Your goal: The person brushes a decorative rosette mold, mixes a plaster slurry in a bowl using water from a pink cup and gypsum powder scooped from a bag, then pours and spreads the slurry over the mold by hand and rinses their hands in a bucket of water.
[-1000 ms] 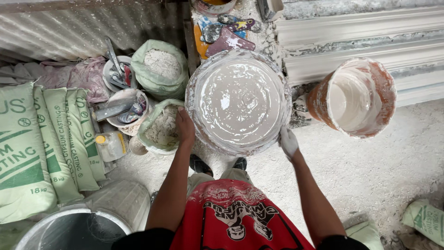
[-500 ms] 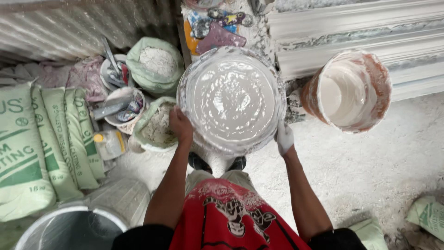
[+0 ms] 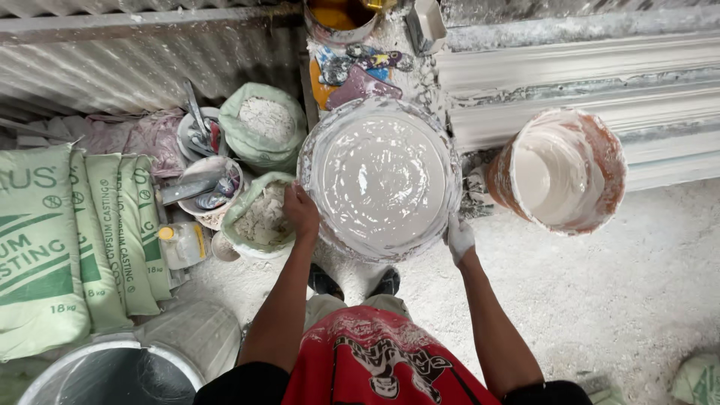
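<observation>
Below my face, seen from above, the dusty white floor spreads out to the right. At far left stands a row of green and white sacks, leaning side by side. Straight ahead of me is a wide round basin full of smooth, wet white plaster, held in front of my red shirt. My left hand has its grip closed on the basin's near left rim. My right hand, caked in white, grips the near right rim. To the right of the basin, apart from it, sits a plaster-smeared orange bucket, tilted so its white inside shows. Just left of my left hand is an open green bag of white powder, with a second open bag behind it. Left of those bags are two small bowls holding messy tools. Beneath the basin, the toes of my dark shoes show.
</observation>
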The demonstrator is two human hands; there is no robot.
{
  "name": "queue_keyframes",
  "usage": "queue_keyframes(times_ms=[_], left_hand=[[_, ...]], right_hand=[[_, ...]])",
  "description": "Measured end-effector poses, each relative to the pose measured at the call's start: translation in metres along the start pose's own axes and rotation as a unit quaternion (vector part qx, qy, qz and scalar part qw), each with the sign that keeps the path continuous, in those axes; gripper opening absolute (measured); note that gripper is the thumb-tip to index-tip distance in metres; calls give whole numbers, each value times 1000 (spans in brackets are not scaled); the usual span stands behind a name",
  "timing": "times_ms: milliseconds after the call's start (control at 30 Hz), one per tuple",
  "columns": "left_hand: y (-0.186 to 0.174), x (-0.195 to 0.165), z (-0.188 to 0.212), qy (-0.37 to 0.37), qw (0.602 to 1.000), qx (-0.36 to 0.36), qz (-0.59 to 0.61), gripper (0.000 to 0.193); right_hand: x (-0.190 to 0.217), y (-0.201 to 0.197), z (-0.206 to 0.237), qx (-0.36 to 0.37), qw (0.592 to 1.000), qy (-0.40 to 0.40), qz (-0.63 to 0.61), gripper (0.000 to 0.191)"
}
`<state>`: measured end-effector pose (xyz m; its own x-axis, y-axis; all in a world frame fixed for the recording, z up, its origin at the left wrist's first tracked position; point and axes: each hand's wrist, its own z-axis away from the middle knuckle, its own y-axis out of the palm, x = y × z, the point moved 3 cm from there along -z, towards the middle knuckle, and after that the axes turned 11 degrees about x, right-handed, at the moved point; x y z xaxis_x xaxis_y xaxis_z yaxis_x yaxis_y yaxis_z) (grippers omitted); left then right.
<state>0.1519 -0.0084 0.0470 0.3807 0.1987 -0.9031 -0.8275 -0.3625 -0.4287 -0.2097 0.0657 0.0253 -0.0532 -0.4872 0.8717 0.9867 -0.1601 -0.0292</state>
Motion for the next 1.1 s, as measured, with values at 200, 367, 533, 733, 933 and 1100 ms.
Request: queue_keyframes(times_ms=[200, 367, 533, 733, 933, 1100], left_hand=[[-6, -5, -3, -59, 997, 45, 15, 28], [-10, -12, -6, -35, 999, 28, -18, 30], [-22, -12, -4, -22, 997, 79, -7, 32], [-37, 2, 3, -68, 983, 166, -24, 47], [-38, 21, 52, -85, 987, 137, 16, 60], [-40, 49, 135, -152, 965, 28, 212, 48]], right_hand=[[7, 2, 5, -46, 997, 53, 13, 44], [25, 4, 10, -36, 998, 44, 29, 48], [32, 9, 17, -36, 997, 60, 42, 47], [19, 10, 33, 5, 997, 62, 36, 58], [-23, 0, 65, 47, 997, 65, -2, 59], [-59, -6, 89, 132, 989, 46, 56, 50]])
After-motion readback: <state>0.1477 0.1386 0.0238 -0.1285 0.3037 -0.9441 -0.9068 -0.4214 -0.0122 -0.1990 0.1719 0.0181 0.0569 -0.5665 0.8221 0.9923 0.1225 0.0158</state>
